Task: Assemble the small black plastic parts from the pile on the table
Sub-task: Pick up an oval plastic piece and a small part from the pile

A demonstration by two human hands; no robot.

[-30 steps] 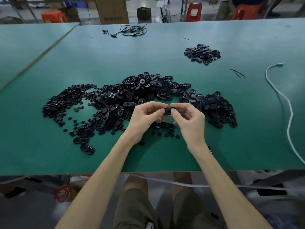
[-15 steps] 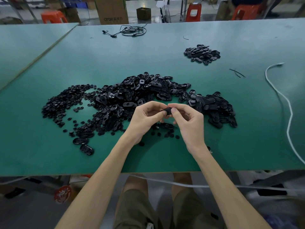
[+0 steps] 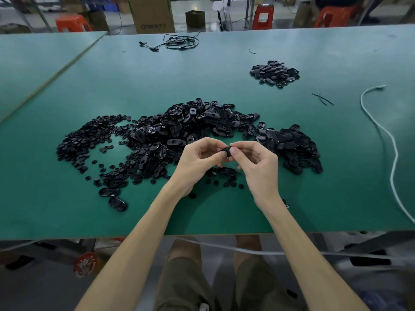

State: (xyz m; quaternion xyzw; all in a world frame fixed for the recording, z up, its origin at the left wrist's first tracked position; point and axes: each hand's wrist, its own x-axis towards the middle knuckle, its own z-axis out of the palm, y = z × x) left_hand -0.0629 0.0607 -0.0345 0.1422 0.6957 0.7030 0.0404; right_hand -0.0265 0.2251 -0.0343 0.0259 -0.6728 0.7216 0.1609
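My left hand (image 3: 197, 161) and my right hand (image 3: 258, 164) meet above the green table (image 3: 224, 70), both pinching one small black plastic part (image 3: 227, 151) between thumbs and fingertips. Most of that part is hidden by my fingers. Behind my hands lies a large pile of black oval parts (image 3: 197, 124). To the left spreads a flatter heap of small round black parts (image 3: 89, 140). A few loose small pieces (image 3: 229, 182) lie under my hands. A smaller heap of black parts (image 3: 275, 72) sits at the far right.
A white cord (image 3: 381, 131) curves along the table's right side. A tangle of black wire (image 3: 177, 42) lies at the far edge, black strips (image 3: 322, 98) near the small heap. Cardboard boxes (image 3: 151, 14) and orange stools (image 3: 262, 16) stand beyond the table.
My hands stay together on the small part; the fingers have shifted slightly, pressing at it. Nothing else has moved.
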